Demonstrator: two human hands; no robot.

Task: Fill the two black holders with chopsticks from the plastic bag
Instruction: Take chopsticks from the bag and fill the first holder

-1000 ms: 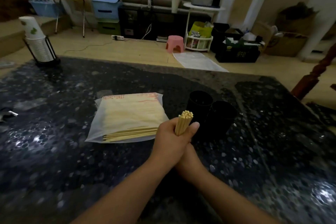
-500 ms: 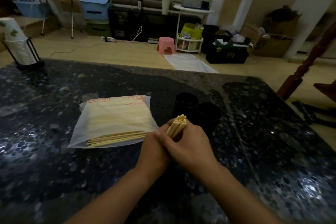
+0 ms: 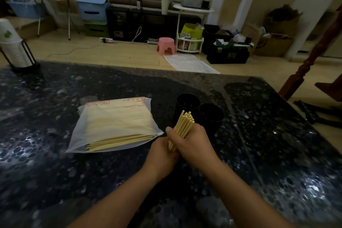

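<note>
- head view: a person's right hand (image 3: 194, 144) wraps its fingers and thumb around a bundle of chopsticks (image 3: 183, 127), the tips fanning up and away toward the far side of the table.
- head view: the left hand (image 3: 162, 153) sits just behind and under the right, cupped against the lower end of the bundle; whether its fingers close fully round the sticks cannot be told, since the right hand covers them.
- head view: the two black holders (image 3: 199, 109) stand upright and touching side by side just beyond the bundle, on the dark speckled stone table (image 3: 277, 144); their mouths look dark, and no chopstick shows above either rim.
- head view: the plastic bag (image 3: 114, 124) lies flat to the left of the hands, its open end facing the person, with a thick layer of chopsticks inside and several ends poking out of the mouth.
- head view: judged from this, the task is at an early stage: one handful is out and gathered, neither holder appears loaded, and most of the stock remains in the bag.
- head view: a stack of paper cups in a wire rack (image 3: 13, 48) stands at the table's far left corner.
</note>
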